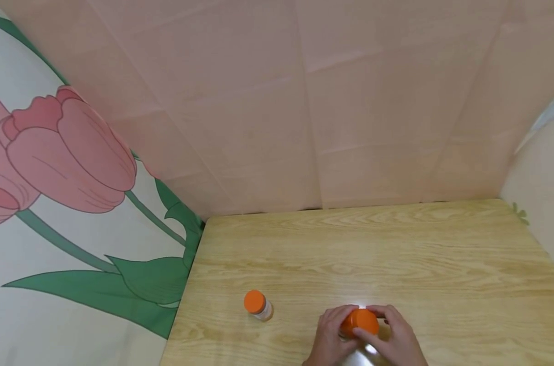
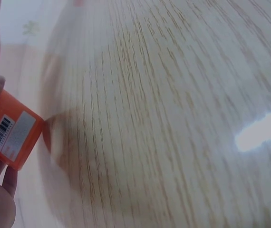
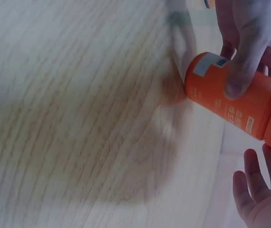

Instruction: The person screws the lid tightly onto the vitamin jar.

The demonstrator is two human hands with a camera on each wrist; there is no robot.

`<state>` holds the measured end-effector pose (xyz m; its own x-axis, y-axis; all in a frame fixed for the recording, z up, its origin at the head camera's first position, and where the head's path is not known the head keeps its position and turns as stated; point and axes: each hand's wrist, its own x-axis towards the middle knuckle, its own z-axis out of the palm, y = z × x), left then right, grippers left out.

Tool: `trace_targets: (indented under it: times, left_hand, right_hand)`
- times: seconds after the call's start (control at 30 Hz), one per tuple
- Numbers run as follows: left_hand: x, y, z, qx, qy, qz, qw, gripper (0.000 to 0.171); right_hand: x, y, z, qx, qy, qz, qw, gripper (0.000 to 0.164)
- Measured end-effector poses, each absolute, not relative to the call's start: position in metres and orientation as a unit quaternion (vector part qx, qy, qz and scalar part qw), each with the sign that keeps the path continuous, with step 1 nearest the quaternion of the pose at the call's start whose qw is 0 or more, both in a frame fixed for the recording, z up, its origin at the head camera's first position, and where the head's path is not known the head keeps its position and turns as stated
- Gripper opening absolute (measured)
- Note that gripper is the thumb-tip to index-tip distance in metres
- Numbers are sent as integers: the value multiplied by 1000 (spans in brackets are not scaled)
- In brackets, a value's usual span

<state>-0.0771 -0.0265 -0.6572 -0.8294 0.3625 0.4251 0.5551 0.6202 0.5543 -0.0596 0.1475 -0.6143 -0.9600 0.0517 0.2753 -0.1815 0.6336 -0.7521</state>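
Note:
An orange bottle [image 3: 235, 95] with an orange cap [image 1: 365, 321] is between both hands near the table's front edge. Printed labels with barcodes show on its side, and it stands tilted, its lower edge right at the tabletop. My left hand [image 1: 330, 333] grips the bottle's body, the thumb [image 3: 240, 78] lying across the front and the other fingers behind. At the top, my right hand [image 1: 394, 335] pinches the cap between thumb and index finger. Its other fingers [image 3: 254, 175] are spread below the cap in the right wrist view.
A second small bottle [image 1: 258, 305] with an orange cap and a white label stands to the left on the wood-grain table [image 1: 304, 254]. Behind the table hangs a plain pinkish cloth [image 1: 304, 127]. A tulip-patterned cloth [image 1: 75, 152] borders the left side, a pale wall [image 1: 542, 203] the right.

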Motion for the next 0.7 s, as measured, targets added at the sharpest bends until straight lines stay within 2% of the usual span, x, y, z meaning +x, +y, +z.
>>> trace_targets:
  times: [0.1, 0.27, 0.4, 0.7]
  left_hand:
    - [-78, -27, -657, -266, -887, -345, 151, 68]
    - [-79, -27, -658, -277, -885, -331, 172, 66]
    - [-79, -27, -657, -279, -886, -328, 175, 71]
    - [-78, -27, -656, -264, -890, -344, 143, 70]
  right_hand:
    - [-59, 147, -615, 38, -896, 423, 128, 53]
    - [-60, 153, -614, 102, -898, 417, 99, 59]
    - [-61, 156, -611, 134, -898, 407, 99, 57]
    - [-60, 147, -609, 53, -902, 415, 108, 54]
